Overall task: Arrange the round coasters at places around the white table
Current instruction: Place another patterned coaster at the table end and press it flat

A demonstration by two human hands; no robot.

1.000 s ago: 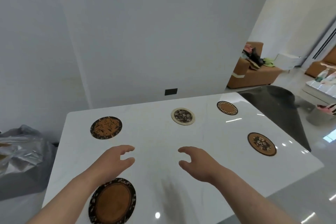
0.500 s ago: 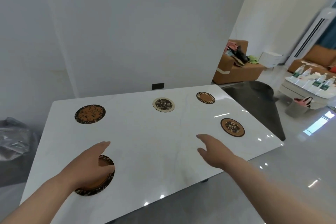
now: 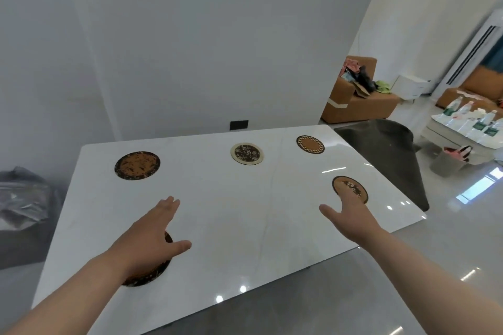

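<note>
Several round coasters lie on the white table [image 3: 231, 212]. A dark-rimmed brown coaster [image 3: 137, 165] sits at the far left, a cream-rimmed floral one [image 3: 247, 153] at the far middle, a checker-rimmed one [image 3: 310, 144] at the far right. My right hand [image 3: 351, 216] is open, its fingers reaching over the near edge of a brown floral coaster [image 3: 347, 185] on the right side. My left hand [image 3: 148, 236] is open and spread flat above a large brown coaster [image 3: 152, 275] near the front left, hiding most of it.
A crumpled grey bag [image 3: 24, 204] sits left of the table. A dark chair [image 3: 386, 155] stands past the table's right end. Farther right are an orange sofa [image 3: 356, 100] and a low table with bottles [image 3: 468, 125]. Glossy floor lies in front.
My right hand has reached forward and right to the brown floral coaster. My left hand has stretched out flat over the large front coaster. The view has pulled back and turned right.
</note>
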